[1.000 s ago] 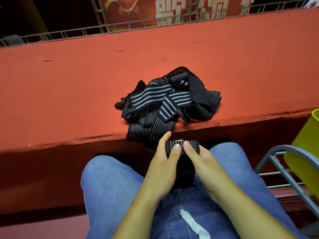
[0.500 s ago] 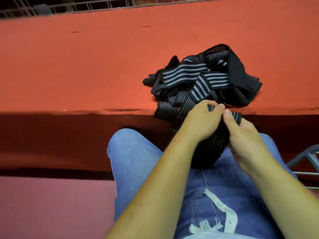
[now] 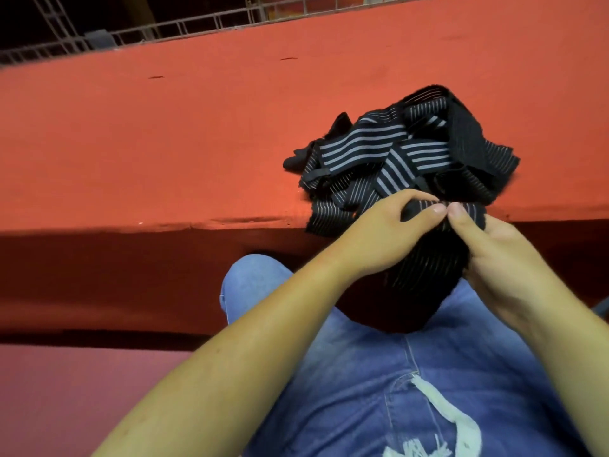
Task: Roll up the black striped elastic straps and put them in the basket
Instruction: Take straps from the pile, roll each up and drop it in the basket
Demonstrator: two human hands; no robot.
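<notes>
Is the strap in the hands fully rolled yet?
Partly rolled: left hand and right hand pinch a roll atop the strap, whose unrolled length hangs over the lap.

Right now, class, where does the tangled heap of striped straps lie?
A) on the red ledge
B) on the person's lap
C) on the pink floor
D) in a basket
A: the heap of straps sits on the red ledge, beyond the partly rolled strap that the left hand and right hand pinch.

Left hand [image 3: 379, 234], right hand [image 3: 497, 258] side by side, fingers curled, thumbs pinching strap [image 3: 428, 268]; forearms converging.
</notes>
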